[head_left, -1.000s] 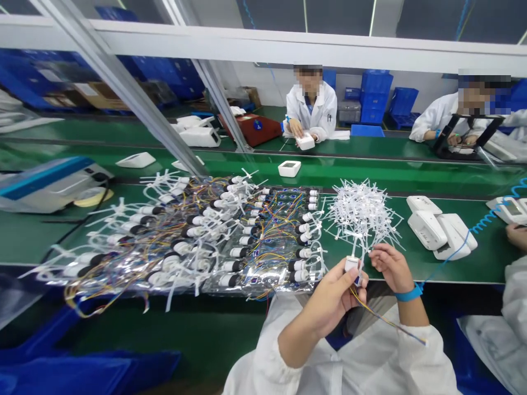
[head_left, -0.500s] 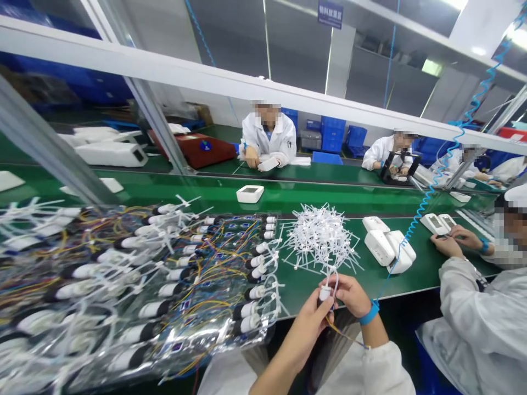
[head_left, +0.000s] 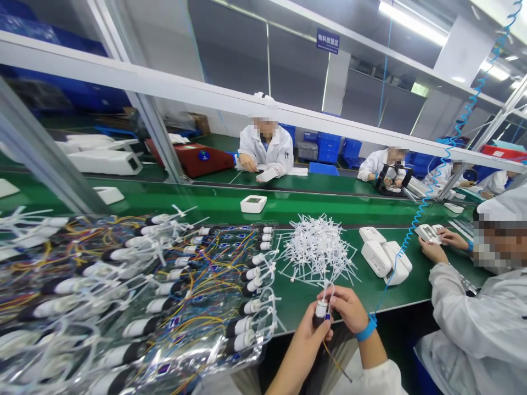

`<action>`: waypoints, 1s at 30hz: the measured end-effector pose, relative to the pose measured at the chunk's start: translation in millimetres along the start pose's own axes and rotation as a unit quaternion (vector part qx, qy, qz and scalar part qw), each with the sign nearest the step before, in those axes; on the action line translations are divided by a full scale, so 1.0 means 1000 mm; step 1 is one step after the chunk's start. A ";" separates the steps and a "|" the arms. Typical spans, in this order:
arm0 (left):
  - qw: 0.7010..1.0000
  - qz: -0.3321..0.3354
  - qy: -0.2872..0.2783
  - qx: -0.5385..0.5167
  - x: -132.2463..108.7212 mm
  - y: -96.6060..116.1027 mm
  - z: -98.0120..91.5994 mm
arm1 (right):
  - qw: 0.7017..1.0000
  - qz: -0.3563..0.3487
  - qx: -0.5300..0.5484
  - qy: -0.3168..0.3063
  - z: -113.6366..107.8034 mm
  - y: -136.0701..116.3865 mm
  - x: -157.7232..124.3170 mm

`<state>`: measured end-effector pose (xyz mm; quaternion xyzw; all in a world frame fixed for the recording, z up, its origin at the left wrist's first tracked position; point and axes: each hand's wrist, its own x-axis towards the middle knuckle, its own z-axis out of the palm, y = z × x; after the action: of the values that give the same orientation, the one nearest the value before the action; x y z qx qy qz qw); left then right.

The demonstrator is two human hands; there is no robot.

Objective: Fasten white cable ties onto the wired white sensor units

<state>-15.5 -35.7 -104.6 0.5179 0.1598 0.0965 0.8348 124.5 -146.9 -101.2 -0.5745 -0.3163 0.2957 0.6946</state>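
White-and-black cylindrical part (head_left: 321, 309), six o'clock from the spiky white heap of plastic ties (head_left: 317, 247), is clamped by fingers of the left hand (head_left: 309, 332), best kept steady while the right hand (head_left: 348, 310), its fingers pinching or not I cannot tell, spares the pale flexible tube (head_left: 331, 291) kinks.

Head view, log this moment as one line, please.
left hand: holding white-and-black part | right hand: at part's upper end | ahead: heap of white cable ties | left: rows of wired parts

Free bench (head_left: 364, 289) beside right hand (head_left: 348, 308), tie heap (head_left: 317, 247) ahead
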 end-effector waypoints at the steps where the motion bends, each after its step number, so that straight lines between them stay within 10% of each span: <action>1: 1.000 0.003 0.002 0.000 -0.001 -0.001 0.000 | 1.000 -0.009 -0.009 0.005 0.000 0.000 0.000; 9: 0.999 -0.022 -0.026 0.014 -0.032 0.038 0.011 | 0.994 -0.025 0.107 0.014 -0.002 -0.005 -0.010; 14: 0.994 -0.050 -0.082 0.047 -0.077 0.117 -0.001 | 0.988 -0.019 0.152 0.028 -0.010 -0.002 -0.012; 19: 0.974 0.076 0.014 0.215 -0.092 0.222 -0.045 | 0.990 0.008 0.138 0.026 -0.011 0.000 -0.009; 25: 0.839 0.191 0.076 0.505 0.002 0.318 -0.109 | 0.987 0.039 0.148 0.046 -0.010 -0.002 -0.009; 30: 0.724 0.162 -0.038 0.670 0.101 0.312 -0.151 | 0.986 0.077 0.133 0.067 -0.008 -0.006 -0.005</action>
<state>24.3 262.1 96.0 0.9634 0.0649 0.0787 0.2478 127.6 -156.5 -96.6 -0.5179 -0.1815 0.3488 0.7597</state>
